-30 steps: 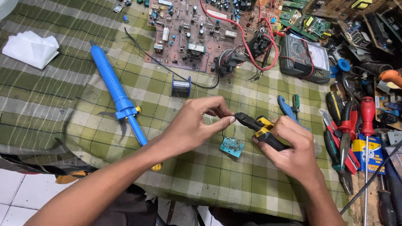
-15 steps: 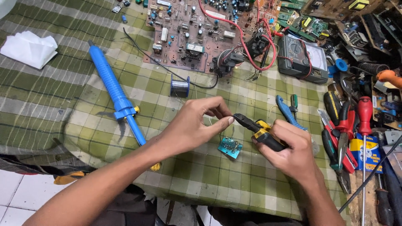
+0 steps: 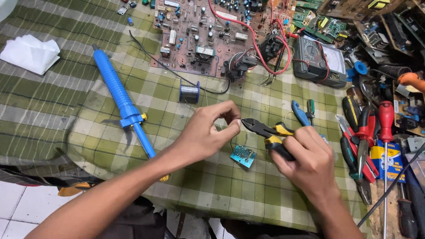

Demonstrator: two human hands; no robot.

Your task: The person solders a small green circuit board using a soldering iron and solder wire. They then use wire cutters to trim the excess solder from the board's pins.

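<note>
Head view: right hand (image 3: pixel 310 161) gripping cutters (image 3: pixel 265 130), tips beside left hand (image 3: pixel 208 132).

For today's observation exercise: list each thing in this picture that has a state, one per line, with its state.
Left hand: fingertips pinched on a thin wire.
Right hand: gripping the cutters' handles.
Cutters: jaws nearly closed, tips at the wire.
Small blue board: flat on the cloth, untouched.
Blue solder sucker: lying unused.

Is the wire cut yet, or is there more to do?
Not cut yet, as far as it shows. Laid out: the small teal circuit board on the checked cloth. In hand: the left hand pinches a thin wire; the right hand holds yellow-handled cutters up to it. Left: the snip itself.
</note>
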